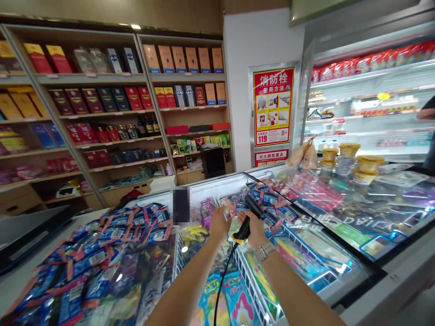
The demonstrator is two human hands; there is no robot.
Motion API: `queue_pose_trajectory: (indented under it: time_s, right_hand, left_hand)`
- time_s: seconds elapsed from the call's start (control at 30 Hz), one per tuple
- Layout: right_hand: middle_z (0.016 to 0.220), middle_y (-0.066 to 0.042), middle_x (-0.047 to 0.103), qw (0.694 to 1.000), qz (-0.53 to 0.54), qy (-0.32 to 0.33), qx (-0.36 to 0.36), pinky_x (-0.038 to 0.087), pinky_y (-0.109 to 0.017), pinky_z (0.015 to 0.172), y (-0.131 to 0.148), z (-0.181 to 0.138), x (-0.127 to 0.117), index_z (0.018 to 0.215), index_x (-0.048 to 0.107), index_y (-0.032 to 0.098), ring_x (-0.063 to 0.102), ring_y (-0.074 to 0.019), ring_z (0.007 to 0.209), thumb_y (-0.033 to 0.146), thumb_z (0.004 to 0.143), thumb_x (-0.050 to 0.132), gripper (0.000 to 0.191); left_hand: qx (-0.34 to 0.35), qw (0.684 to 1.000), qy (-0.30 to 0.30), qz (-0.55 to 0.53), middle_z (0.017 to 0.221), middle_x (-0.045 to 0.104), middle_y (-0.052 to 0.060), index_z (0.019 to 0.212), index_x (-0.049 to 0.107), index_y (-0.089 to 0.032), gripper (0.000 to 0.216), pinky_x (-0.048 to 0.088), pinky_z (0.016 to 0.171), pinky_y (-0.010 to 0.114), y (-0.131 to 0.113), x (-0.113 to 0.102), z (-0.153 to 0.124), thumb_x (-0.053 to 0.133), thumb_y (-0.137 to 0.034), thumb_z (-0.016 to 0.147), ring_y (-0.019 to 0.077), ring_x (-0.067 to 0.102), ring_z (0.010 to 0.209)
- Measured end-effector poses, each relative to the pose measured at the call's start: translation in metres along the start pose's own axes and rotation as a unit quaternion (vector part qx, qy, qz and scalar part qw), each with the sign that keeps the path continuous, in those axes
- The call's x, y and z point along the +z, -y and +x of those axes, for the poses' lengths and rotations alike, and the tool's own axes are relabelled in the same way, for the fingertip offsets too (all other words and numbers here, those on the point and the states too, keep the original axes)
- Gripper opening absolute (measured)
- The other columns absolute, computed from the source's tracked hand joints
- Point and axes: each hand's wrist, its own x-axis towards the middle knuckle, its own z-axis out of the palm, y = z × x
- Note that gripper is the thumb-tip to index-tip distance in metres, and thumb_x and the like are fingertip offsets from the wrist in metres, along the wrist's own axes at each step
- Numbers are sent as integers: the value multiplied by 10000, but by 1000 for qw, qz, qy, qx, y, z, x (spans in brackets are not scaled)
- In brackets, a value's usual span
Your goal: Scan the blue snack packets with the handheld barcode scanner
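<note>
A shopworker leans over an open chest freezer [217, 181], the right hand [256, 232] with its fingers clamped on the grip of a black scanner [253, 206], its head tipped down toward a heap of blue-and-orange packets [270, 199] in the middle of the freezer. The left hand [219, 222] hangs just beside the scanner, fingers curled together; whether they pinch a packet cannot be told.

Scanning here looks to go best with one packet lifted clear of the heap, its barcode flat and facing the scanner's head, so that neighbouring labels are not read instead.

The scanner's cable [221, 280] trails back toward the person across the white wire divider [244, 280] and could snag on it. A watch [265, 251] sits on the right wrist. To the right, a glass lid [340, 213] covers the rest of the freezer and carries stacked yellow tubs [350, 156]. Behind stand shelves [112, 113] of boxed goods and a red poster [273, 106]; another person's arm [426, 113] shows at the far right edge.
</note>
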Motion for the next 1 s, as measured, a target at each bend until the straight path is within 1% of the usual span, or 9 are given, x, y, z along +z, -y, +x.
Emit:
queue_pose_trajectory:
  time_s: [0.13, 0.23, 0.33, 0.4, 0.57, 0.7, 0.77, 0.87, 1.0]
  right_hand:
    - [623, -67, 690, 989, -17, 120, 86, 587, -296, 655, -17, -24, 5, 676, 585, 160, 702, -211, 670, 114, 659, 658, 88]
    - [677, -79, 708, 973, -31, 184, 136, 590, -305, 678, -36, -43, 7, 706, 603, 154, 705, -210, 693, 118, 670, 657, 74]
    - [695, -84, 709, 961, -66, 211, 166, 587, -300, 694, -61, -60, 14, 688, 607, 154, 710, -219, 735, 146, 668, 674, 70]
    - [705, -93, 710, 956, -85, 216, 178, 581, -287, 708, -80, -72, 23, 668, 607, 150, 711, -215, 739, 158, 653, 692, 87]
    - [560, -42, 658, 952, -142, 215, 167, 564, -264, 581, -117, -96, 45, 600, 604, 161, 671, -185, 578, 154, 587, 745, 142]
    - [452, -9, 584, 949, -198, 207, 135, 514, -231, 479, -129, -103, 58, 522, 593, 157, 576, -136, 446, 91, 554, 743, 167]
    - [446, -10, 577, 947, -208, 208, 133, 510, -224, 480, -130, -103, 60, 519, 605, 144, 559, -124, 436, 77, 562, 726, 145]
    - [466, -7, 586, 948, -203, 203, 139, 525, -233, 507, -129, -103, 60, 536, 621, 131, 569, -125, 450, 67, 538, 731, 128]
    - [502, -9, 615, 958, -173, 175, 146, 535, -238, 505, -124, -106, 55, 528, 606, 139, 593, -134, 460, 40, 488, 741, 172]
  left_hand:
    - [8, 997, -49, 64, 1114, 611, 108, 1161, 589, -174, 369, 396, 988, 363, 55, -51, -34, 559, -197, 795, 231, 548, 1096]
    - [-55, 980, -102, 159, 1232, 568, 147, 1216, 560, -162, 410, 347, 1029, 442, 94, -95, -65, 543, -237, 813, 293, 465, 1216]
    - [-110, 970, -90, 195, 1343, 518, 141, 1229, 573, -205, 416, 322, 1029, 518, 117, -127, -90, 545, -286, 822, 351, 393, 1286]
    - [-104, 974, -67, 188, 1316, 554, 116, 1188, 611, -241, 362, 357, 999, 500, 123, -139, -102, 507, -267, 842, 332, 452, 1240]
    - [-34, 990, -43, 133, 1164, 644, 83, 1171, 619, -239, 363, 374, 990, 397, 123, -145, -124, 436, -170, 865, 229, 552, 1113]
    - [-166, 967, -100, 167, 1239, 584, 147, 1187, 591, -197, 441, 346, 992, 470, 121, -138, -134, 628, -363, 779, 323, 457, 1213]
    - [-199, 963, -87, 158, 1224, 591, 146, 1154, 596, -204, 428, 343, 979, 496, 119, -137, -135, 645, -383, 768, 334, 460, 1206]
    - [-146, 984, -55, 89, 1132, 630, 103, 1104, 610, -228, 339, 364, 964, 471, 114, -139, -134, 637, -335, 783, 290, 529, 1123]
    - [-58, 990, -125, -36, 1196, 573, 93, 1078, 633, -246, 370, 363, 1014, 418, 109, -138, -133, 706, -241, 715, 259, 500, 1173]
